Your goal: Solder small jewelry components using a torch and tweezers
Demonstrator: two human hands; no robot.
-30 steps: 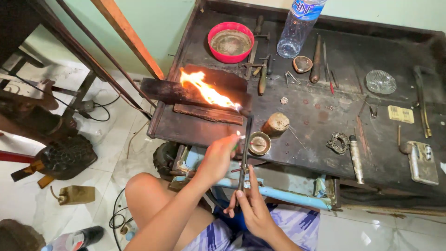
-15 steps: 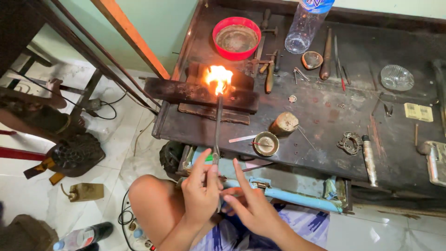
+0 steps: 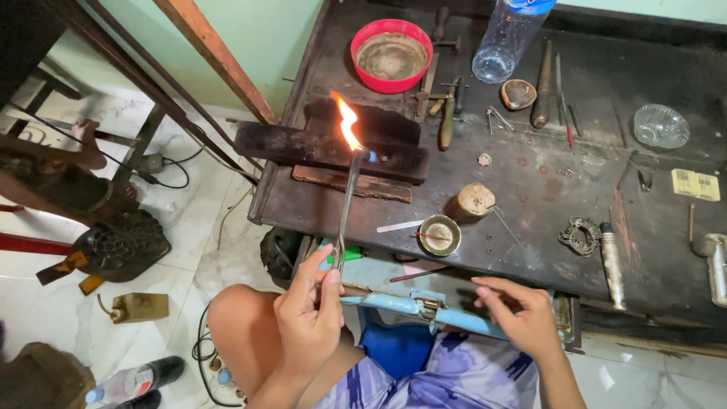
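Torch lit over a charred block

The left hand (image 3: 309, 316) is clamped on the torch (image 3: 344, 208), its flame at twelve o'clock above the black block (image 3: 303, 144); the right hand (image 3: 522, 318), fingers loosely apart and holding nothing, rests on the drawer edge (image 3: 394, 303) at three o'clock.

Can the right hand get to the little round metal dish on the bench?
Probably yes. The right hand is empty, at the bench's near edge, and the small round dish sits just ahead with only a thin stick lying nearby.
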